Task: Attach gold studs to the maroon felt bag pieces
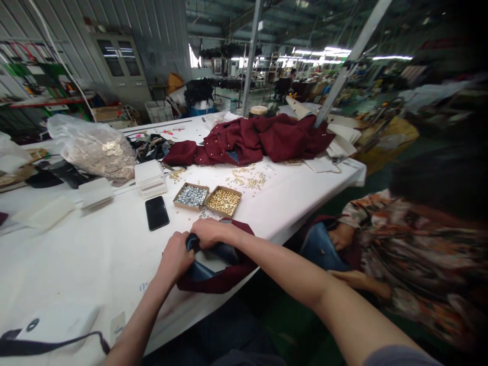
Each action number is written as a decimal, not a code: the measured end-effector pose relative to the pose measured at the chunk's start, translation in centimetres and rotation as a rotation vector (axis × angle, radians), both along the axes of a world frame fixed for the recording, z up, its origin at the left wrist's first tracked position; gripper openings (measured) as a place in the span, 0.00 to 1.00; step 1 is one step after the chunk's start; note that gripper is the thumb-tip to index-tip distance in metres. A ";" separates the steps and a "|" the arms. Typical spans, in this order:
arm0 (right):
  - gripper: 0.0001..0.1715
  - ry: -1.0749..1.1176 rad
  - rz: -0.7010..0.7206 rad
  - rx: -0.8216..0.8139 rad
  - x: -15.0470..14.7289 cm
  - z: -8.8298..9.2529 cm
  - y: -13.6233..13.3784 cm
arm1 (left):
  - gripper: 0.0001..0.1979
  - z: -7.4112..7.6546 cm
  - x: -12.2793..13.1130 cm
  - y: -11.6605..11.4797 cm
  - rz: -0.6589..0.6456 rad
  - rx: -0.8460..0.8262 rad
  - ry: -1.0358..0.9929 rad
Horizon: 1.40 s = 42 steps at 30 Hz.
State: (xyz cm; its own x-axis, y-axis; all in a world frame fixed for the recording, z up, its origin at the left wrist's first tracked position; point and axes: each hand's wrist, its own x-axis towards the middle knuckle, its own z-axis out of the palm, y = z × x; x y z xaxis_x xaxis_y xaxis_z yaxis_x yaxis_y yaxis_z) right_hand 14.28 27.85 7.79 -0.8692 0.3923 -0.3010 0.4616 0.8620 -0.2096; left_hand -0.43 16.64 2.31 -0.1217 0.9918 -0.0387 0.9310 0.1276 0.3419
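A maroon cloth piece with a blue denim-like inside (229, 280) lies in a loose ring at the table's near edge. My left hand (180, 256) is closed on the blue edge of it, on the left side. Beside it, my right hand (209, 232) grips the same cloth a little farther right, fingers curled down. Whatever small part the fingertips may pinch is hidden. Just beyond my hands stand two joined open cardboard boxes: a box of small silver metal pieces (183, 207) and a box of small gold metal pieces (227, 214).
A black phone (156, 213) lies left of the boxes, near stacked white cards (149, 179). Loose gold pieces (246, 179) are scattered behind. Maroon cloth (267, 137) is heaped at the back, a filled plastic bag (95, 147) left. A co-worker (412, 254) handles similar cloth at right.
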 end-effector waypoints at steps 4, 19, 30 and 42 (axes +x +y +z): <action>0.15 0.108 0.038 0.118 1.0 -0.3 -1.3 | 0.08 0.8 0.8 -1.2 0.032 0.011 0.012; 0.07 0.299 -0.028 0.215 4.8 -0.8 -3.4 | 0.16 3.8 4.8 -4.0 0.024 0.139 0.091; 0.10 0.761 -0.052 0.486 9.9 -1.0 -9.1 | 0.20 7.0 6.5 -9.2 -0.109 0.340 0.019; 0.21 0.939 -0.216 0.515 12.7 -2.1 -11.1 | 0.19 7.1 8.8 -9.6 -0.237 0.737 0.108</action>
